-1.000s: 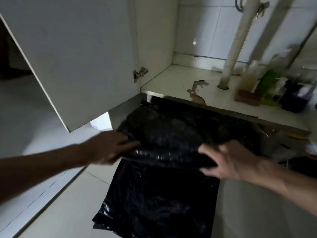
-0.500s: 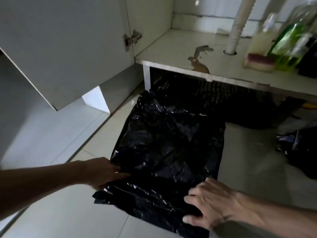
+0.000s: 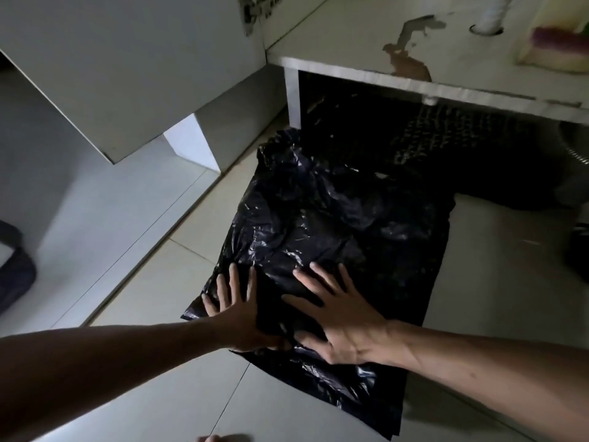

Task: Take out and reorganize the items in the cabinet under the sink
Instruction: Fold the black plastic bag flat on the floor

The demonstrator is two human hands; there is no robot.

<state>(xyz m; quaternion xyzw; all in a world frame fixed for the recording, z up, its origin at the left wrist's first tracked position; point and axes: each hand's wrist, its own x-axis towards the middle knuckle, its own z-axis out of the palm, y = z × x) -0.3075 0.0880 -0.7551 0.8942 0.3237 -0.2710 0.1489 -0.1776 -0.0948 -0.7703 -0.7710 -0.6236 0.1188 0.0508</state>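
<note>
A crumpled black plastic bag [image 3: 322, 218] lies spread on the tiled floor in front of the open sink cabinet [image 3: 360, 49]. My left hand [image 3: 237, 311] presses flat on the bag's near left part, fingers straight and spread. Just right of it, my right hand [image 3: 341, 317] lies flat on the bag too, fingers spread. On the cabinet floor at the top right sits a sponge [image 3: 556, 49], beside the white drain pipe [image 3: 489, 20].
The white cabinet door [image 3: 105, 68] hangs open on the left above the floor. Dark space under the cabinet floor holds a black mesh thing [image 3: 446, 138]. A dark object [image 3: 14, 272] sits at the left edge, another dark thing [image 3: 578, 250] at the right edge.
The bag has come down from the cabinet's edge to lie flat on the floor. Both hands moved toward each other onto its near end and now press on it.
</note>
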